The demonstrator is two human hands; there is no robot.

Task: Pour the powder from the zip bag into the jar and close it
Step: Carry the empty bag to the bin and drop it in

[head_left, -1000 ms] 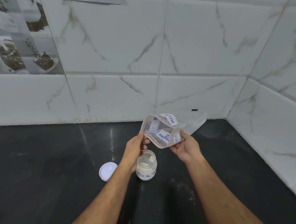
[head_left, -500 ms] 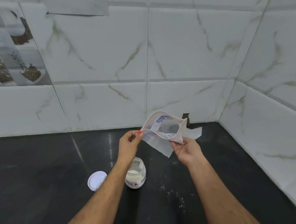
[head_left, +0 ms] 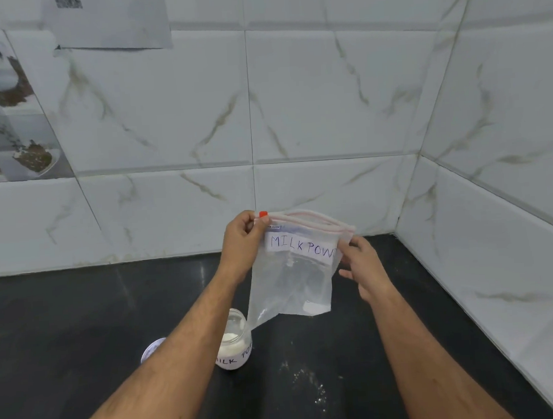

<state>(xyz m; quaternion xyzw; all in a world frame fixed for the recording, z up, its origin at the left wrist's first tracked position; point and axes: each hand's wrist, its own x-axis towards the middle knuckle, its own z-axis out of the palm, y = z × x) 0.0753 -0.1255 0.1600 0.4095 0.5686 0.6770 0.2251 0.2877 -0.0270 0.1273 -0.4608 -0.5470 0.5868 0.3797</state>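
Half a second ago the clear plastic zip bag with the handwritten "MILK POW…" label (head_left: 291,266) was held mouth-open and tipped flat; now it hangs upright just right of frame centre, its pink zip strip on top and its lower corner dangling just above the jar. It looks empty or nearly so, so it should be feather-light, limp and a little slick; the stiffened zip edge is the sensible place to hold it, as the film below would only crumple.

At the strip's left end, by the small red slider, the left hand (head_left: 243,240) pinches the bag with fingers closed. At the right end the right hand (head_left: 366,268) has its thumb and forefinger on the bag's upper corner, the other fingers loosely spread.

Below, low and left of centre, the small clear glass jar labelled in the same hand (head_left: 234,344) stands open on the black stone counter (head_left: 65,319), partly filled with white powder. Glass like that is rigid, heavier and breakable; grip its body. Its round white lid (head_left: 151,349) lies just left, half hidden by the left forearm. A scatter of spilled white powder (head_left: 306,379) dusts the counter to the jar's right.
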